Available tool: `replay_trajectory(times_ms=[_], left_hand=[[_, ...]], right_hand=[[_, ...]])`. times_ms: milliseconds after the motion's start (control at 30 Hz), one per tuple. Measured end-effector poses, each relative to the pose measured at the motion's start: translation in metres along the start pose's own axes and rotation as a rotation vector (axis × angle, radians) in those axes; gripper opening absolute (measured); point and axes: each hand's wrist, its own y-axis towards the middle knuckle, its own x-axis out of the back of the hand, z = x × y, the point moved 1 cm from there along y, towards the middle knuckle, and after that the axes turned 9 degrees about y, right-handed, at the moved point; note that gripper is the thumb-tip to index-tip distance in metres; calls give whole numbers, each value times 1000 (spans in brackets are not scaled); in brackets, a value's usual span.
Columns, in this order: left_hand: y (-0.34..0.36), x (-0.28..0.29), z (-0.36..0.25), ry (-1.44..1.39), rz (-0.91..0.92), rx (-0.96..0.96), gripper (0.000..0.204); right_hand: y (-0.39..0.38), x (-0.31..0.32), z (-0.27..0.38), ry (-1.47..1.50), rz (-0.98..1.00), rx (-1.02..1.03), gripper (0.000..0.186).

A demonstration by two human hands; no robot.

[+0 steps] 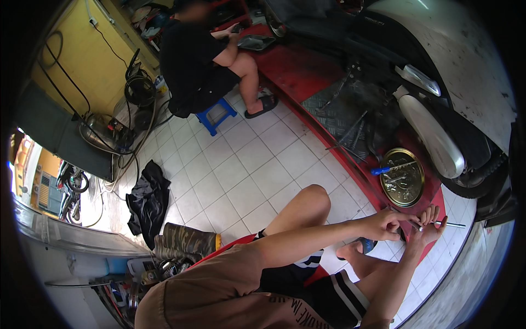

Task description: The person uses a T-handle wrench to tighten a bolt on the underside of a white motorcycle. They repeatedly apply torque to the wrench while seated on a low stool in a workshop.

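right hand (429, 232): clamped round metal rod (456, 225), jutting rightward | left hand (385, 225): grip unclear

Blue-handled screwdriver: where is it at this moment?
In the head view, right of centre, the blue-handled screwdriver lies across the left rim of the round gold tray, above the person's left hand.

Smooth, shiny metal rod (455, 225), glossy metal tray (402, 149), smooth floor tiles (224, 164), wrinkled, shiny black sheet (149, 197)

Head fisheye, near: I'm looking down from above my left hand (385, 225) and right hand (429, 233), aiming leftward of both.
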Motion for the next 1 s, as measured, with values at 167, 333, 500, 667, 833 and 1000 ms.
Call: replay_trajectory(times_ms=[167, 333, 500, 667, 833, 1000], left_hand=[[-9, 6, -22, 157, 267, 161, 55], [-4, -9, 35, 273, -134, 264, 46], [5, 12, 18, -651, -98, 74, 40], [-7, -1, 4, -187, 349, 331, 40], [-12, -6, 38, 109, 168, 588, 35], [3, 19, 48, -337, -464, 270, 32]], right_hand=[[-1, -1, 8, 248, -39, 84, 35], [-1, 4, -1, 147, -23, 26, 37], [-1, -5, -27, 7, -160, 13, 37], [5, -7, -33, 1, -381, 39, 33], [10, -3, -32, 88, -619, 22, 28], [13, 8, -39, 12, -678, -42, 17]])
